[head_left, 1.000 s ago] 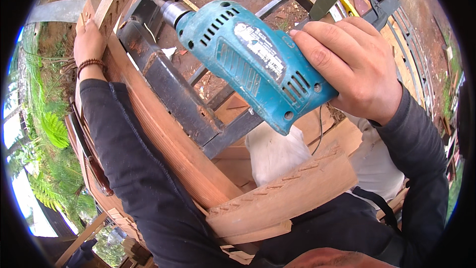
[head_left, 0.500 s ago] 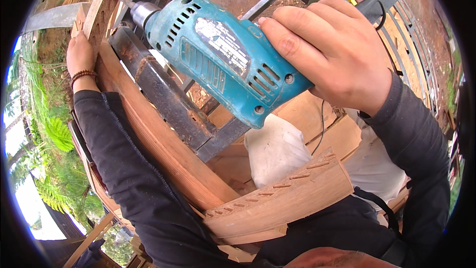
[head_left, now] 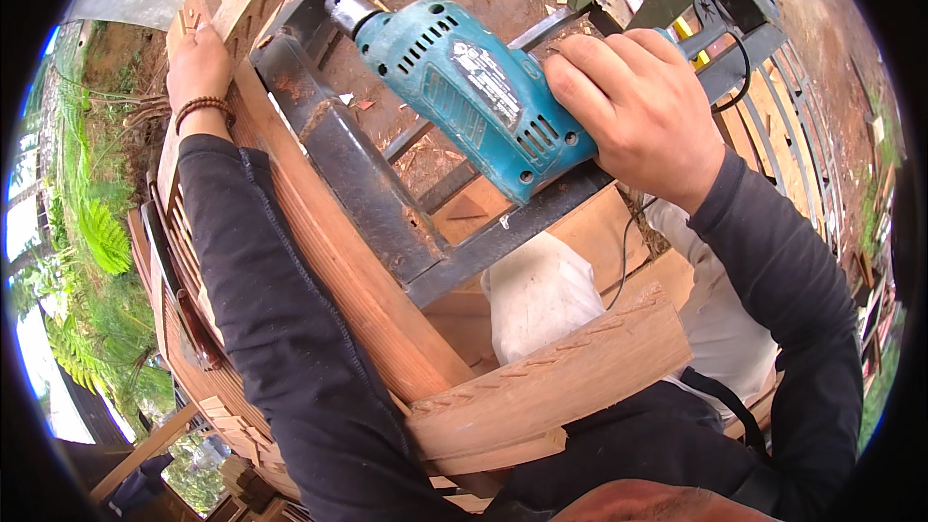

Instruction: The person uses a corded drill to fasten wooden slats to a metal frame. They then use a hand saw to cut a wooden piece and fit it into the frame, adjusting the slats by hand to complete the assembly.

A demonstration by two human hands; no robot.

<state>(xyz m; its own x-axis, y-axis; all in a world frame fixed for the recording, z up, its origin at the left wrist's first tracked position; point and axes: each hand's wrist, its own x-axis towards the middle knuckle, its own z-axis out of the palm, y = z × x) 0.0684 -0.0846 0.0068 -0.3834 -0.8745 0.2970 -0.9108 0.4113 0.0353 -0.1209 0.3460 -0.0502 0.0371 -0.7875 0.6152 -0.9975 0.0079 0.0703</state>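
My right hand point(head_left: 633, 101) is closed round the handle of a teal power drill point(head_left: 474, 97). The drill points to the far left, its bit past the chuck point(head_left: 348, 10) near the upper edge. At the far left my left hand point(head_left: 201, 63), with a beaded bracelet, is closed on the end of a wooden piece point(head_left: 184, 19); its fingertips are partly hidden. Beside my left forearm runs a long reddish wooden rail point(head_left: 329, 242). Across its near end, against my body, lies a curved wooden piece point(head_left: 561, 377) with a row of slanted notches.
A dark metal frame point(head_left: 362, 188) stands beneath the drill. The drill's black cord point(head_left: 744, 77) hangs behind my right hand. A pale cloth-covered form point(head_left: 541, 295) is below, with wood boards point(head_left: 609, 232) around it. Green plants point(head_left: 101, 237) grow at the left.
The view has shifted. The drill in my right hand has moved right, farther from my left hand, and appears lower over the metal frame. My left hand keeps its hold on the wood.
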